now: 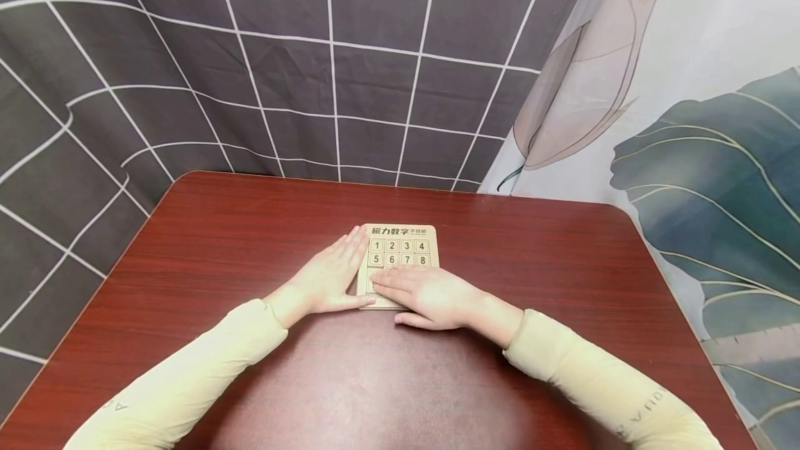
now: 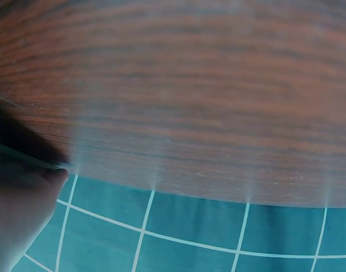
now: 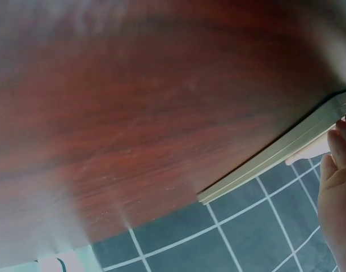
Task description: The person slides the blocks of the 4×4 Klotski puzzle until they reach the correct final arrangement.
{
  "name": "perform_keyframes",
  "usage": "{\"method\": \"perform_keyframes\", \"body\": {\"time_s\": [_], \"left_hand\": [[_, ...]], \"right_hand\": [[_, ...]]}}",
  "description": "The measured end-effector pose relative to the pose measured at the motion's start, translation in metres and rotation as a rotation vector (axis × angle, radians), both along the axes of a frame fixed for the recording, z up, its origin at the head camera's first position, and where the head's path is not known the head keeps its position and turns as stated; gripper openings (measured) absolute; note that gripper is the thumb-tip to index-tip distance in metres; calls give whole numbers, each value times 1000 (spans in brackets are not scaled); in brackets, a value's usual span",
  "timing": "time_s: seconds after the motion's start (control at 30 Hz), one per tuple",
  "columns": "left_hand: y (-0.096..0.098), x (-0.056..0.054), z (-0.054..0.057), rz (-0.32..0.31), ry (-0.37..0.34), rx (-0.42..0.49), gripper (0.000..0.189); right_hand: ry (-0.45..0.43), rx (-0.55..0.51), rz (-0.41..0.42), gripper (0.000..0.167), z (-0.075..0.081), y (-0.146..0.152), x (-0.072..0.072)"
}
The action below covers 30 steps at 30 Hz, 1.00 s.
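A pale wooden number puzzle board (image 1: 431,233) lies on the table, with dark printed characters along its far end. Its number tiles (image 1: 407,253) read 1 to 8 in the two far rows; the lower rows are mostly hidden under my right hand (image 1: 434,295). That hand lies flat, fingers straight across the lower tiles and thumb apart near the board's front edge. My left hand (image 1: 328,273) lies along the left edge, fingers extended, its thumb reaching to the front left corner. In the right wrist view, the board's side (image 3: 269,158) shows beneath my fingers.
The reddish-brown wooden table (image 1: 250,228) spreads around the board, its far edge near a dark curtain with white grid lines (image 1: 369,82). On the right hangs a white curtain with large leaf prints (image 1: 706,172).
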<state>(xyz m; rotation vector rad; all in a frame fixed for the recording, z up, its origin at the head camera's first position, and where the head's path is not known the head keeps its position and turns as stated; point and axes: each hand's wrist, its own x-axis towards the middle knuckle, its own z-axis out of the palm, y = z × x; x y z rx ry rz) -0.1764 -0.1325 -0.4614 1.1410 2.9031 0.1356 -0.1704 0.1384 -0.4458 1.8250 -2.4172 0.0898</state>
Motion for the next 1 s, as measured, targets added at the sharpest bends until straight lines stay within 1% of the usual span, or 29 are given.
{"method": "perform_keyframes", "body": {"time_s": [0.1, 0.2, 0.33, 0.43, 0.6, 0.77, 0.83, 1.0], "left_hand": [[0, -1, -1, -2, 2, 0, 112], [-1, -1, -2, -3, 5, 2, 112], [-1, -1, -2, -3, 8, 6, 112], [-1, -1, -2, -3, 10, 9, 112], [0, -1, -1, -5, 12, 5, 112], [0, -2, -1, -5, 10, -10, 113], [0, -2, -1, -5, 10, -8, 113], [0, 0, 0, -6, 6, 11, 112]], "right_hand": [[2, -1, -24, 61, 0, 0, -5], [-14, 9, -47, 61, 0, -1, -10], [-44, 9, -54, 61, 0, -1, -11], [-41, 3, -53, 62, 0, 2, -8], [-24, -10, -52, 63, 2, 14, 2], [16, -29, -28, 62, 1, 25, 10], [30, -32, -19, 62, 0, 27, 12], [28, -37, -8, 63, -4, 25, 11]]}}
